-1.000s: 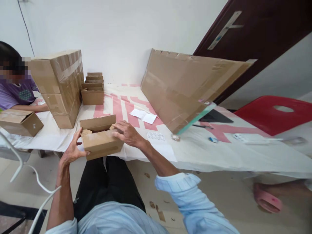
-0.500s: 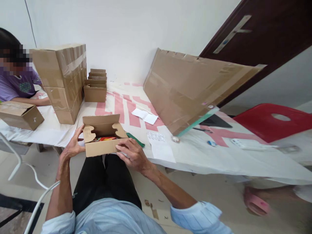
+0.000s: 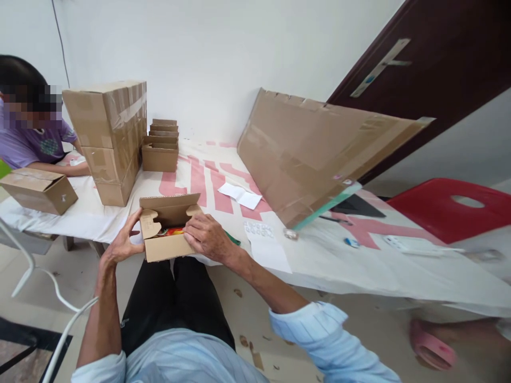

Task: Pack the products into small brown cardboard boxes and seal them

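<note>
Table (image 3: 339, 271), covered in white and pink, bore: carton stack (image 3: 115, 133); row of boxes (image 3: 160, 159); separate carton (image 3: 46, 192) at left; tilted panel (image 3: 319, 151); folded paper (image 3: 240, 196); white strip (image 3: 411, 245).

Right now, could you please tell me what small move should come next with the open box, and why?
Probably ease the right hand off the opening while the left hand steadies the box: the right hand covers part of the opening, and the lid stands raised.
</note>
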`<state>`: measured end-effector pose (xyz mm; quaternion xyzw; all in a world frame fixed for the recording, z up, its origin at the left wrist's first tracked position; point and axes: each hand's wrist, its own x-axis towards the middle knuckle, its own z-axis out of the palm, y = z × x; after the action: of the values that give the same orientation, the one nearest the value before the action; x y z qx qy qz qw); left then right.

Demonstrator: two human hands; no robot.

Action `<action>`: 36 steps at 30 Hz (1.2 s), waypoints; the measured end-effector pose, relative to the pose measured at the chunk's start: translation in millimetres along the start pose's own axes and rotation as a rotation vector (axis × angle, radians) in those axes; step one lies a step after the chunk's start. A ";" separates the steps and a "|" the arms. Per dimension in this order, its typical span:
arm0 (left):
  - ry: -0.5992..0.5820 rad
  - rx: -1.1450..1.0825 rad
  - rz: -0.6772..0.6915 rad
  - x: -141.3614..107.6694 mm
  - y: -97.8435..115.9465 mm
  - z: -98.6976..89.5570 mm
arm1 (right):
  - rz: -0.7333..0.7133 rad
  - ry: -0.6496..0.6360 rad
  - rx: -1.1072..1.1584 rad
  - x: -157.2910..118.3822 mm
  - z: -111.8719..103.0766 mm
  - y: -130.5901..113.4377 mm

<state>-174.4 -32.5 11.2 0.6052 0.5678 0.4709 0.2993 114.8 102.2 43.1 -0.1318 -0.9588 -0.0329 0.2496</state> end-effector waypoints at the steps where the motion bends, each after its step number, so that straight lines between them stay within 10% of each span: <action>1: -0.002 -0.006 0.002 -1.0 -0.4 -0.2 | -0.016 0.009 -0.006 -1.9 0.6 -0.4; 14: 0.036 -0.008 -0.054 -6.4 5.2 8.9 | -0.017 0.019 -0.212 -1.7 -4.2 1.9; 25: 0.016 0.028 -0.007 -9.7 6.6 12.3 | 0.295 -0.605 -0.360 61.2 -50.0 -9.8; 36: 0.020 0.036 -0.006 -13.4 10.6 17.4 | 0.345 -0.641 -0.451 63.1 -73.8 -0.7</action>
<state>-153.1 -44.4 11.1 0.6040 0.5810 0.4658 0.2840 96.3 106.9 138.3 -0.3452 -0.9205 -0.1569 -0.0941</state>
